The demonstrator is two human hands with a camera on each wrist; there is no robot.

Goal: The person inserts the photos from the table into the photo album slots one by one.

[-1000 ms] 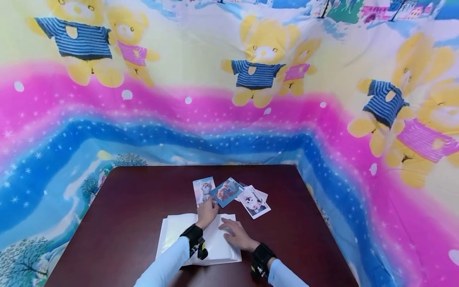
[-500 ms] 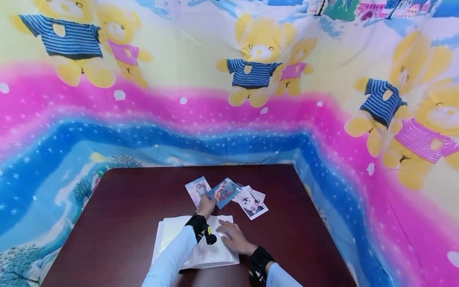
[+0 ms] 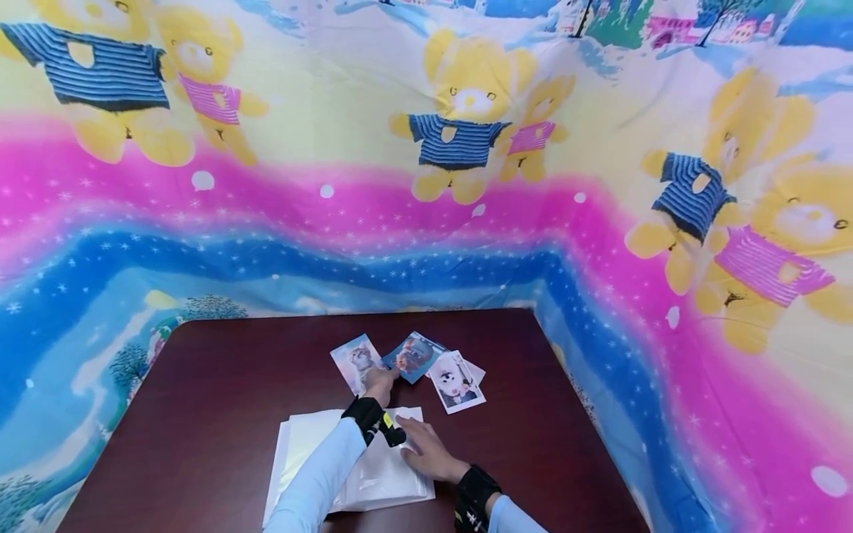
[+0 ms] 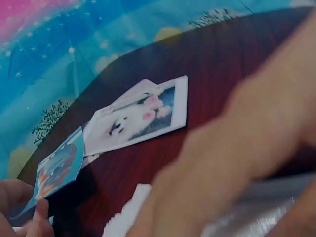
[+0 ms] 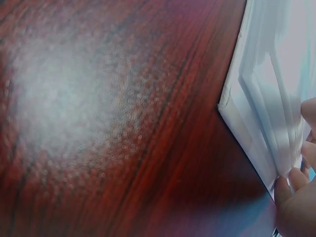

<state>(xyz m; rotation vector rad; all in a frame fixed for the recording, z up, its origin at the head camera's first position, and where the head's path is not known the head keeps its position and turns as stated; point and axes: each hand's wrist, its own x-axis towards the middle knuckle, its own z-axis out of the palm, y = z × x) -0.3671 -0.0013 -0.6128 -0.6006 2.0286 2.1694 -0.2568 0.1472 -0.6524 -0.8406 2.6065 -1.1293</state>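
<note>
My left hand (image 3: pixel 380 385) reaches past the far edge of an open white photo album (image 3: pixel 389 485). Its thumb and finger pinch the near corner of a teal photo card (image 4: pixel 60 165) with an orange animal picture, which looks tilted up, a dark shadow under it. Just left of this hand lies a cat photo card (image 3: pixel 360 360). My right hand (image 3: pixel 429 451) rests on the album's right side with loosely bent fingers. Its fingertips (image 5: pixel 297 178) touch the edges of the fanned clear-sleeved pages (image 5: pixel 269 116).
A white-bordered dog photo card (image 3: pixel 456 381) lies right of the teal one, over another card (image 3: pixel 476 372) mostly hidden. The dark reddish wooden table (image 3: pixel 200 400) meets a printed cloth (image 3: pixel 320 229) with bears along its back and sides.
The cat card has turned and shifted left, away from the teal card. My left hand has moved to the teal card's corner. The right hand stays on the album.
</note>
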